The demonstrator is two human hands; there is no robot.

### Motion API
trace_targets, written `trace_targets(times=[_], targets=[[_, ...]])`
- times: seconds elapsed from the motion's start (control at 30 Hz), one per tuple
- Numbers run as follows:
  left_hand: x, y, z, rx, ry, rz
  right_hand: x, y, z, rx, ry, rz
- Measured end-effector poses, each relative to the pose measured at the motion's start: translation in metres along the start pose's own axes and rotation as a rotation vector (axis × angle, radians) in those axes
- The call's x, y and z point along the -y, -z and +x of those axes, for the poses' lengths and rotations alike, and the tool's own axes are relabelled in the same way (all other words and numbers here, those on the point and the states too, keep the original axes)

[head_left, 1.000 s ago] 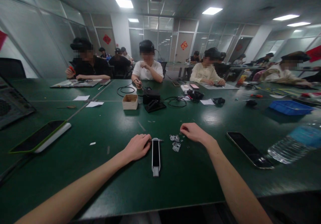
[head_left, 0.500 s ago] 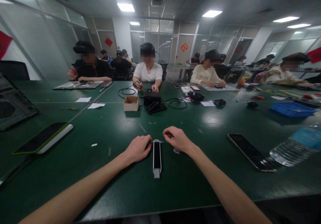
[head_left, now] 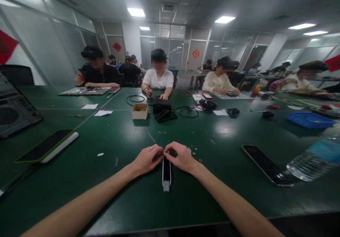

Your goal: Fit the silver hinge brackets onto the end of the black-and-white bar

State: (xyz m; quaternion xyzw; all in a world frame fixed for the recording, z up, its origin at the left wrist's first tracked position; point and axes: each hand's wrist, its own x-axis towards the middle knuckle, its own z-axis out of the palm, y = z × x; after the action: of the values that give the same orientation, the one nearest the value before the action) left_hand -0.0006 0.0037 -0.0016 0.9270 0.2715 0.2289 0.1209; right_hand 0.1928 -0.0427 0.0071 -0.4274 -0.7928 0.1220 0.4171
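**Slim black-and-white device (head_left: 166, 175) meets both our hands**

We find the open cardboard box (head_left: 139, 111) straight ahead on the green workbench (head_left: 87, 191), though we cannot make out what is inside it. Farther right, a blue plastic tray (head_left: 309, 120) sits on the same bench, its contents also hard to see.

Close to us, the slim black-and-white device lies lengthwise and flat on the bench, pointing away from us. Its white-rimmed black face is visible, and its upper end is covered by our hands. Our left hand (head_left: 147, 160) and right hand (head_left: 179, 157) come together there, their fingers pressed close over that end. We cannot tell whether they are pinching anything. Tiny metal washers (head_left: 195, 152) lie scattered just beyond the right hand.

Compared with the earlier view, our hands no longer stand apart: the right hand has moved in to meet the left, and the thin pin at the device's tip is now hidden.
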Motion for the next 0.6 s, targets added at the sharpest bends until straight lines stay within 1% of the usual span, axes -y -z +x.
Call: trace_targets(times=[0.1, 0.2, 0.37, 0.6], targets=[[0.0029, -0.0016, -0.0005, -0.015, -0.009, -0.021, 0.0004, -0.0027, -0.0009, 0.0, -0.003, 0.029], [0.0033, -0.001, -0.0017, -0.059, -0.026, -0.049, 0.0018, -0.0016, -0.0004, -0.007, -0.003, 0.031], [0.0039, -0.0011, -0.0027, -0.137, -0.101, -0.084, 0.0026, 0.0003, 0.0004, -0.008, 0.021, 0.016], [0.0033, -0.001, -0.0021, -0.144, -0.09, -0.094, 0.0021, -0.0017, 0.0002, -0.001, 0.043, -0.01]])
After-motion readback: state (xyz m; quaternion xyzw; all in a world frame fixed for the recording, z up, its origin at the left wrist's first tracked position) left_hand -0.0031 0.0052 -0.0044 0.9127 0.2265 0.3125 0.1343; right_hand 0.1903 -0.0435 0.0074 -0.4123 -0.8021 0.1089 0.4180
